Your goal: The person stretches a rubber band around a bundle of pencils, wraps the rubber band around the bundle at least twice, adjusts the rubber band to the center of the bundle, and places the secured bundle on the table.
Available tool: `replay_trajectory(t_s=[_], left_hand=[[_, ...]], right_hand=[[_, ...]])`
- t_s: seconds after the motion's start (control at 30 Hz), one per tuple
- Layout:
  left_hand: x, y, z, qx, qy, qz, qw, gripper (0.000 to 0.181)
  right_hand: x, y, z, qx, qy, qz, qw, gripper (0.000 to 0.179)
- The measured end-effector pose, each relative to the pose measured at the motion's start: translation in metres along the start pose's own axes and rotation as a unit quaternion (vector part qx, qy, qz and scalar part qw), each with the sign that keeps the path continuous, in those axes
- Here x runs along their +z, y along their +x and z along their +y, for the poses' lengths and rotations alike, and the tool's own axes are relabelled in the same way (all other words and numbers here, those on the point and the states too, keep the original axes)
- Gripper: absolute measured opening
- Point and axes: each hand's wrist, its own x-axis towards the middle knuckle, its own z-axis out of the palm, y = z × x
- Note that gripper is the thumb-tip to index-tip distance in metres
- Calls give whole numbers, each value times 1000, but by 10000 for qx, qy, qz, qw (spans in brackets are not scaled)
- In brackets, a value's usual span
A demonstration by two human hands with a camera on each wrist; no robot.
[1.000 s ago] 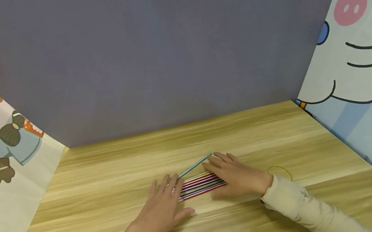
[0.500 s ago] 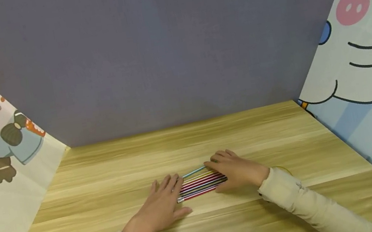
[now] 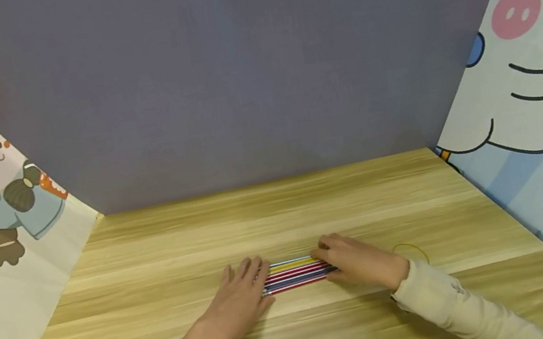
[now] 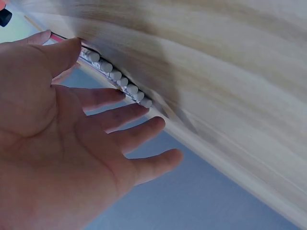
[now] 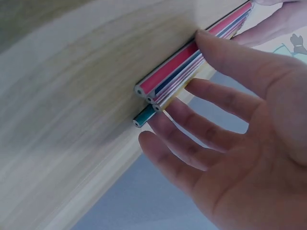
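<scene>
Several pencils [image 3: 296, 274] lie side by side in a row on the table, coloured red, dark blue, yellow and light blue. My left hand [image 3: 234, 306] lies at their eraser ends, thumb on the near side and fingers at the far side. White erasers [image 4: 115, 74] line up beside its fingertips in the left wrist view. My right hand [image 3: 357, 259] holds the other end of the row between thumb and fingers. In the right wrist view, the teal pencil [image 5: 145, 115] sticks out past the others, whose unsharpened ends show.
A thin yellow rubber band [image 3: 417, 247] lies on the wooden table [image 3: 195, 229], just beyond the right sleeve. A grey panel [image 3: 246, 78] stands along the back edge. Printed cartoon panels flank the left and right sides.
The slanting light-blue pencil has been drawn in against the row, now parallel to it. My right fingers have come nearer and curled in. My left thumb has moved in to the pencils.
</scene>
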Motion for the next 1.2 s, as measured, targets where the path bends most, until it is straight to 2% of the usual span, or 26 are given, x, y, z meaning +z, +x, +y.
replay_trajectory(t_s=[0.2, 0.3, 0.47, 0.6, 0.7, 0.83, 0.93, 0.97, 1.0, 1.03, 1.07, 1.1, 1.13, 1.17, 1.2], left_hand=[[2, 0, 2, 203, 248, 365, 9988, 62], [3, 0, 6, 306, 416, 434, 9977, 60], [2, -3, 11, 357, 396, 359, 9979, 55], [1, -7, 14, 338, 346, 271, 9985, 55], [0, -10, 17, 357, 346, 211, 9985, 57], [-1, -13, 19, 427, 232, 159, 9987, 58], [-3, -15, 16, 363, -395, 188, 9984, 61], [-4, -15, 14, 292, -772, 215, 9964, 62], [-4, -14, 12, 178, -1282, 270, 9912, 63], [-5, -13, 9, 25, -1888, 311, 9815, 64], [-6, -12, 6, -175, -2533, 383, 9665, 65], [-7, -12, 4, -350, -3198, 488, 9456, 65], [-8, -10, 1, -544, -3837, 568, 9201, 65], [-9, -10, -1, -720, -4429, 641, 8914, 63], [-9, -9, -3, -860, -4940, 721, 8622, 63]], right_hand=[[3, -6, -1, -69, -75, 88, 9999, 49], [3, -11, -4, -85, -103, 78, 9999, 52], [2, -20, -11, 188, -99, -427, 9989, 54], [0, -28, -17, 563, 275, -945, 9936, 61], [-1, -32, -19, 647, 465, -983, 9920, 63], [0, -37, -19, 578, 536, -866, 9931, 59], [1, -38, -16, 691, 1204, -653, 9882, 61], [1, -38, -14, 810, 1701, -530, 9807, 61], [0, -37, -13, 981, 2273, -352, 9682, 61], [0, -37, -11, 1209, 2952, -165, 9476, 61], [-1, -36, -9, 1448, 3666, 51, 9190, 60], [-1, -35, -8, 1685, 4328, 304, 8851, 59], [-2, -35, -6, 1853, 4947, 574, 8472, 58], [-1, -34, -5, 1986, 5476, 841, 8085, 58], [-1, -34, -4, 2070, 5845, 1082, 7771, 57]])
